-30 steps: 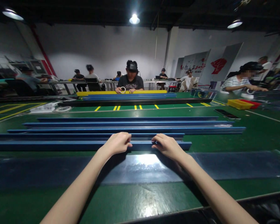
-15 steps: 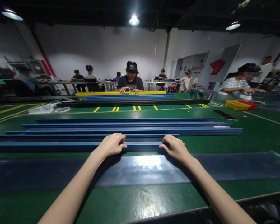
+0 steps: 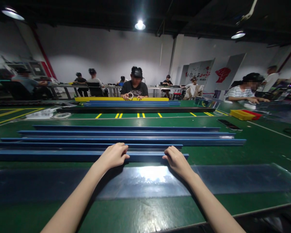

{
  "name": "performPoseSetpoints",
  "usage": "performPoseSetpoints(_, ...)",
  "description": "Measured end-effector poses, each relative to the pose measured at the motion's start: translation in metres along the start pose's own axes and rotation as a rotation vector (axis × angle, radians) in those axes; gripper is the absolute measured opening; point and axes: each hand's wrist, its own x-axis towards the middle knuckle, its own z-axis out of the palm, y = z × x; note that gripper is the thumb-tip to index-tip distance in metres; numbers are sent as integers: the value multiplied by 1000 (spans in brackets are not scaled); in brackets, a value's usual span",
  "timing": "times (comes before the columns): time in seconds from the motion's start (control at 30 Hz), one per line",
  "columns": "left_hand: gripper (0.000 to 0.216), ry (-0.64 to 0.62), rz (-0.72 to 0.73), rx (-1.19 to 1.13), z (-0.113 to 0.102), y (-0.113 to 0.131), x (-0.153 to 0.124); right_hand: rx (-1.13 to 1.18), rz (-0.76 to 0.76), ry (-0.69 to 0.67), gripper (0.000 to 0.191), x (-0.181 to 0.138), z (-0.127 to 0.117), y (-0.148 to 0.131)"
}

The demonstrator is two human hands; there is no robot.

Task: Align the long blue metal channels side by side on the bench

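Observation:
Several long blue strips lie side by side across the green table. My left hand and my right hand both curl their fingers over the nearest blue strip, gripping it from the near side. The two hands are about a hand's width and a half apart, near the strip's right end. Just in front of my wrists a clear shiny sheet lies flat on the table.
A person across the table handles a tape roll beside yellow and blue strips. At the right stand a yellow and red tray and a dark flat object. Other people sit at tables farther back.
My hands moved apart along the nearest strip, the left one going left and the right one right. The strip has shifted a little to the left.

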Motion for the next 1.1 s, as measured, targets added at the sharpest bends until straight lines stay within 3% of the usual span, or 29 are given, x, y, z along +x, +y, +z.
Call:
performPoseSetpoints(0.67, 16, 45, 110, 69, 10, -4, -7, -103, -13, -85, 16, 4, -9, -6)
performPoseSetpoints(0.83, 17, 149, 198, 129, 12, -1, -10, -125, -4, -93, 16, 4, -10, -8)
performPoseSetpoints(0.97, 22, 287, 310, 161, 14, 14, -11, -143, 10, -87, 18, 4, -10, -9)
performPoseSetpoints(1.1, 25, 308, 400, 189, 25, 31, -10, -138, 21, -71, 18, 4, -9, -8)
